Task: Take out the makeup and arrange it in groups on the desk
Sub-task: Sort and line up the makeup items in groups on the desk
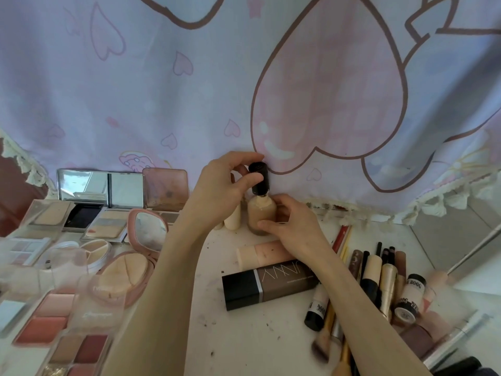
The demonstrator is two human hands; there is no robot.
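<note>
A glass bottle of beige foundation (259, 213) stands upright at the back of the white desk (244, 337). My right hand (292, 226) grips its body from the right. My left hand (222, 185) pinches the bottle's black cap (259, 178) from the left, and the cap sits on or just above the neck. Small cream tubes (233, 218) stand just left of the bottle. In front of it lie a pink tube (265, 252) and a dark square foundation bottle (268, 283).
Open powder compacts and blush and eyeshadow palettes (57, 313) cover the desk's left side, with a pink round mirror compact (147, 232). Pencils, brushes and small bottles (379, 283) are piled at the right. A lilac curtain with hearts (325, 90) hangs behind.
</note>
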